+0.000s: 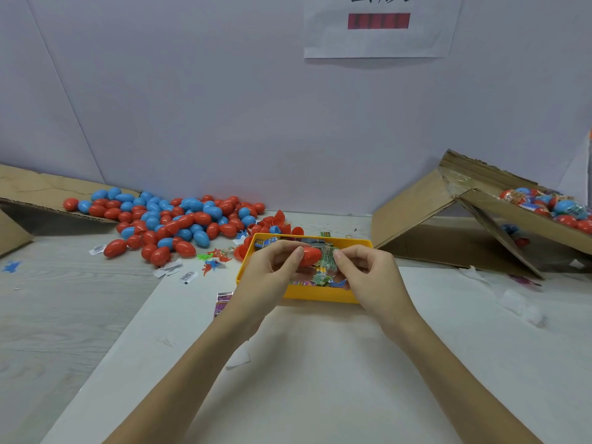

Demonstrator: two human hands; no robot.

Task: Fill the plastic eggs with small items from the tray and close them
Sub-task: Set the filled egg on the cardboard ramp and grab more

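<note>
Presently: left hand [272, 270] pinching red egg half [310, 256]; right hand [368, 274] pinching green wrapped packet [330, 256] against it, both over yellow tray [320, 294]. Loose red and blue eggs [169, 219] heaped at ten o'clock; cardboard box [448, 219] at two o'clock.

Both hands meet over the yellow tray [320, 296], the left hand [269, 270] gripping a red egg [310, 255] and the right hand [368, 270] pinching a green packet [330, 256], so the fingers [296, 256] block the tray's middle from above. Below the fingers, loose wrapped items [322, 278] fill the tray floor. Left of the fingers, a heap of red and blue eggs [169, 219] crowds the surface [320, 363]. Beyond the fingers, open egg halves [275, 224] press against the tray's far rim. Right of the fingers, a tipped cardboard box [448, 219] stands well apart. Toward the person, the surface lies bare between the forearms.
</note>
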